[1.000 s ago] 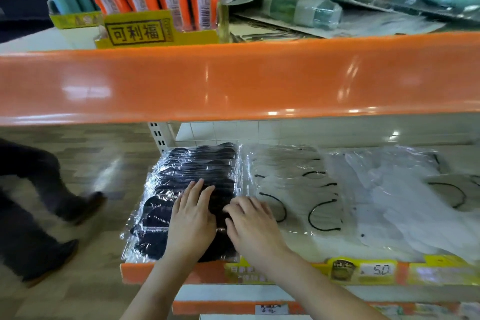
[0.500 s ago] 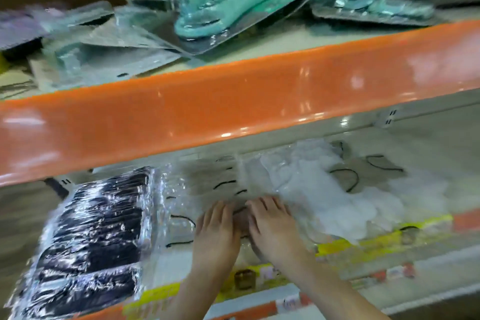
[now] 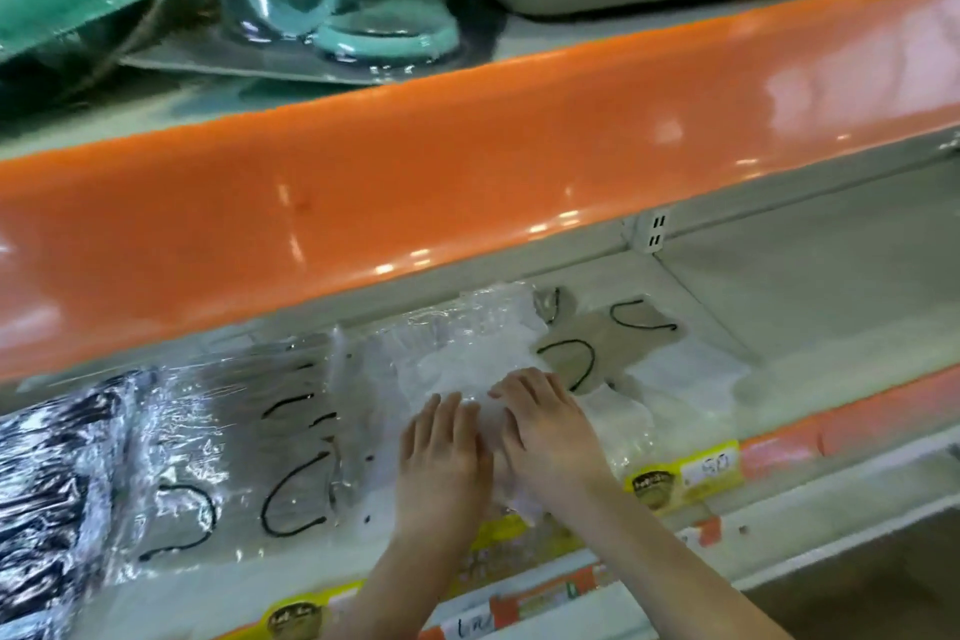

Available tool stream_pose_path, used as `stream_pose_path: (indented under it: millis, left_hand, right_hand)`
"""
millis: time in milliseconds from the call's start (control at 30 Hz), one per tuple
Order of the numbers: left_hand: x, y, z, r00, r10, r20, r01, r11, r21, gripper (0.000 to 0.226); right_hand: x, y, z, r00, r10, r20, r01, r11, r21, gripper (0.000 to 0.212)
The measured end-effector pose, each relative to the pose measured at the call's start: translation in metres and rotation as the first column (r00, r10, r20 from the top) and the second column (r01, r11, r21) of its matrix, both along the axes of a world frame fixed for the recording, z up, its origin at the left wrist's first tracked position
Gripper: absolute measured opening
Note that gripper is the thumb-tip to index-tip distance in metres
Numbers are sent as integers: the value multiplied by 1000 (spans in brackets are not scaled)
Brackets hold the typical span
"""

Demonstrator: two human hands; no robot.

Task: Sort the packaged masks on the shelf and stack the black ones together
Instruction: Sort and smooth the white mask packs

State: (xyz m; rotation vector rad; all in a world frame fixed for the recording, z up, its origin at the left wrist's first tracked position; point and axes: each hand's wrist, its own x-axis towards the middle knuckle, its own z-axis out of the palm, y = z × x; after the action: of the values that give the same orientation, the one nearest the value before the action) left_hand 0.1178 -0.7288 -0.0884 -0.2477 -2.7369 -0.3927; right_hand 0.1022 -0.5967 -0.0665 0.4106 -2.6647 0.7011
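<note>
White packaged masks (image 3: 467, 369) lie under both flat, open-fingered grips, left hand (image 3: 441, 457) beside right hand (image 3: 550, 431).

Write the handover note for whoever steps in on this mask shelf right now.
Left hand: flat, fingers straight, resting on the white mask packs.
Right hand: flat beside it on the same pile, gripping nothing.
Black masks: one wrapped stack at the far left of the lower shelf.
Clear packs with black ear loops: between the stack and the hands; more loose ones lie behind the right hand.
Done: black ones look stacked.
Left: tidy the white and clear packs; check for stray black ones underneath.
</note>
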Motion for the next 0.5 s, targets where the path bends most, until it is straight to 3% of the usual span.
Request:
stream_pose_path:
  millis: [133, 200, 300, 367, 500]
  left_hand:
    - [-8, 23, 3, 999, -4, -32, 4, 1000, 14, 34]
    - [-11, 31, 7, 999, -6, -46, 7, 1000, 11, 34]
    - [-13, 40, 8, 1000, 3, -19, -3, 1000, 5, 35]
    - [-12, 43, 6, 1000, 0, 8, 0, 1000, 1, 35]
    - [-9, 46, 2, 999, 14, 42, -14, 1000, 7, 34]
  right_hand:
    - [-15, 27, 2, 998, -52, -43, 51, 999, -19, 29]
    - [-25, 39, -1, 993, -120, 14, 120, 993, 13, 29]
    - [-33, 51, -2, 948, -226, 226, 170, 956, 241, 58]
    - [-35, 54, -8, 908, -260, 330, 178, 949, 259, 67]
    - [-29, 56, -18, 943, -246, 225, 186, 948, 258, 55]
